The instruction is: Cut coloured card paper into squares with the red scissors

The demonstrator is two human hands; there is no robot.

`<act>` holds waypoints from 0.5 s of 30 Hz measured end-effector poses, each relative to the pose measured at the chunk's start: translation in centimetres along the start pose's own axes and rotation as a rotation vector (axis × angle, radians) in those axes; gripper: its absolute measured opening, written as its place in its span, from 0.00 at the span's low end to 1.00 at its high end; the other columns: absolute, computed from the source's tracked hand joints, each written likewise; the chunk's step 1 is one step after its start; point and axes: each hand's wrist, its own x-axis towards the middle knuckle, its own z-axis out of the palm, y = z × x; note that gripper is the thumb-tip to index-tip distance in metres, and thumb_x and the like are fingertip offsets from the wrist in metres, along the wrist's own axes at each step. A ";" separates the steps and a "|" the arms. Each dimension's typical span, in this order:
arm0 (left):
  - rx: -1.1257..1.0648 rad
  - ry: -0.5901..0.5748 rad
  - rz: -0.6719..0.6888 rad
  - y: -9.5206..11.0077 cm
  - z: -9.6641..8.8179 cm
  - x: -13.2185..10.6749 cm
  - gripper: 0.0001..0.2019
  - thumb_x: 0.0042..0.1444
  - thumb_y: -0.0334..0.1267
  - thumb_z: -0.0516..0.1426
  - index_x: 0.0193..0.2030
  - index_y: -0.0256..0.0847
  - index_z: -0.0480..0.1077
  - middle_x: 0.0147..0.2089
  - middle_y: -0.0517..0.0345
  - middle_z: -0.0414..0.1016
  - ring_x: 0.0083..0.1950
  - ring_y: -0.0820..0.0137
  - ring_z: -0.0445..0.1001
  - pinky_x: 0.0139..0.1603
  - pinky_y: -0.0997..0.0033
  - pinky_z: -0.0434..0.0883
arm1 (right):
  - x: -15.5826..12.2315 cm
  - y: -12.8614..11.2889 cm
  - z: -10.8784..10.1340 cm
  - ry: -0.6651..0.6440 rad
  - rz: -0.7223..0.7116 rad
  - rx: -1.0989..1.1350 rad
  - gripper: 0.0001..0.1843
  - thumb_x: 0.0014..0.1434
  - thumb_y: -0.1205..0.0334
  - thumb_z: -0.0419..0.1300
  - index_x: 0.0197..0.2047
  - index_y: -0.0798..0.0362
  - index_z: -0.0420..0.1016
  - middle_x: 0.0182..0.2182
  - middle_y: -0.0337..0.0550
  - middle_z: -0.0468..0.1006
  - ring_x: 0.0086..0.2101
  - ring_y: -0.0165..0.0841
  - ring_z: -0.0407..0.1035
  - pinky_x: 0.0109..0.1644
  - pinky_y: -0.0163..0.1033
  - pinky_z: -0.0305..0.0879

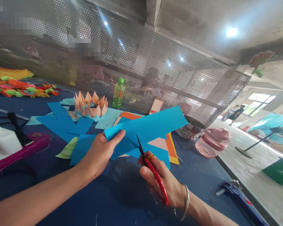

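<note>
My left hand (pixel 101 153) pinches the near end of a long blue paper strip (pixel 151 125) and holds it above the table. My right hand (pixel 160 179) grips red-handled scissors (pixel 153 172); their dark blades point up and touch the strip's lower edge. A metal bangle (pixel 185 201) circles my right wrist. Under the strip lie loose blue, orange, yellow and pink paper sheets (pixel 165 147).
A pink folded paper crown (pixel 91 105) and a green bottle (pixel 118 93) stand further back on the blue table (pixel 122 194). Left: colourful paper flowers (pixel 21 88), a magenta tool (pixel 25 147). Right: pink tape rolls (pixel 212 141), a blue tool (pixel 242 201). A perforated metal screen (pixel 167 72) stands behind.
</note>
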 end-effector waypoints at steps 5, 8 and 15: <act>0.002 -0.017 -0.005 -0.1 0.0 0.0 0.17 0.51 0.49 0.64 0.46 0.47 0.79 0.45 0.57 0.85 0.52 0.54 0.78 0.50 0.62 0.76 | 0.0 0.0 -0.1 -0.007 -0.002 -0.020 0.31 0.61 0.31 0.47 0.44 0.53 0.65 0.23 0.35 0.63 0.19 0.26 0.58 0.19 0.34 0.52; 0.041 -0.003 0.012 0.0 0.0 -0.1 0.19 0.52 0.50 0.63 0.48 0.45 0.79 0.44 0.53 0.85 0.55 0.51 0.76 0.50 0.58 0.76 | 0.0 0.0 -0.1 -0.005 -0.007 -0.021 0.30 0.62 0.32 0.47 0.44 0.52 0.65 0.22 0.34 0.62 0.18 0.26 0.58 0.20 0.34 0.52; 0.088 0.011 0.001 0.5 0.0 -0.3 0.21 0.51 0.50 0.63 0.50 0.44 0.78 0.45 0.54 0.84 0.58 0.49 0.73 0.47 0.60 0.77 | 0.0 0.2 0.1 0.013 -0.033 -0.033 0.29 0.64 0.34 0.46 0.43 0.53 0.65 0.22 0.34 0.63 0.19 0.26 0.60 0.22 0.33 0.53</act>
